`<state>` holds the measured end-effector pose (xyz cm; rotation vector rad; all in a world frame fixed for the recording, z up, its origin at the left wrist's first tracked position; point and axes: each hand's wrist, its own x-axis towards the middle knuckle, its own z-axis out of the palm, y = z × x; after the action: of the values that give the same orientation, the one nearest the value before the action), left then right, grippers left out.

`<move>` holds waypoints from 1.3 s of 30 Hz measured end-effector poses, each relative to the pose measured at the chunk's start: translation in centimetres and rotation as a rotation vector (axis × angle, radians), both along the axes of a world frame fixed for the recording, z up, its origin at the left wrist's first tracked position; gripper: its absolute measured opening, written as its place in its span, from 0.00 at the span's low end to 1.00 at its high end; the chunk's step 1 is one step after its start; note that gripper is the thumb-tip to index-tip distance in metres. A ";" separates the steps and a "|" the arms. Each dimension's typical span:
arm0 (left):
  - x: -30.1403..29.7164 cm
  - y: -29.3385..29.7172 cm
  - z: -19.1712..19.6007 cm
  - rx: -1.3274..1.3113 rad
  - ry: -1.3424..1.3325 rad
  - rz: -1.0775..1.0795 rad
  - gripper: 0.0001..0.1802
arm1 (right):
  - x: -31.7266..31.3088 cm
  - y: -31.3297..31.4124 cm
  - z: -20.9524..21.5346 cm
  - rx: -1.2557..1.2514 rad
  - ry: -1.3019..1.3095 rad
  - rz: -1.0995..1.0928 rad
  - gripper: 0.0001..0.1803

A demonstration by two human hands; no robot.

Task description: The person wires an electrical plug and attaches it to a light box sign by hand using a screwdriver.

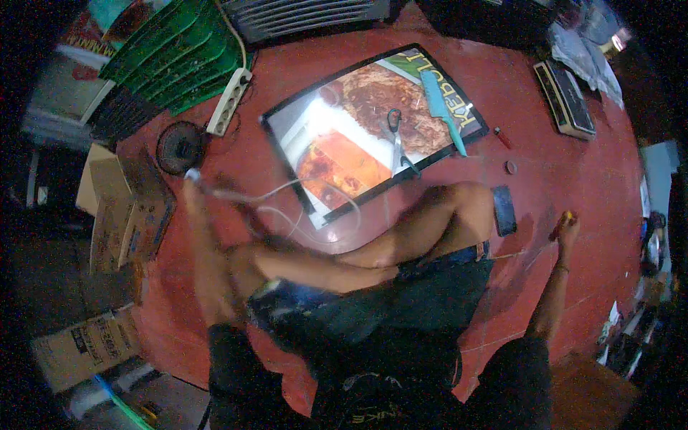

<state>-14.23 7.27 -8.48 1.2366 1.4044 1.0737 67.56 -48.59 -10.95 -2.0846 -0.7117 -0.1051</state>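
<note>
My left hand, smeared by motion, reaches out to the left, closed on the end of a thin white cable. The cable loops across the floor and over the lower left corner of a black-framed panel with food pictures. Off to the right, my right hand is a fist above the floor; a bit of yellow shows at its top, but what it grips is unclear. Scissors with dark handles and a turquoise knife lie on the panel.
A white power strip and a round black fan-like object lie near my left hand. Cardboard boxes stand farther left. A dark phone, a tape ring, a small red tool and a black box are on the right.
</note>
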 end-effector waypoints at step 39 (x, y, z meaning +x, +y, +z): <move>38.3 -2.1 -3.3 0.465 0.901 -1.099 0.46 | -15.1 13.8 -0.5 -0.421 0.254 -0.047 0.20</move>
<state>24.04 5.17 -11.77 2.5857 0.7431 -0.0008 52.49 -34.77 -11.44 -2.4564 -0.5631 0.3035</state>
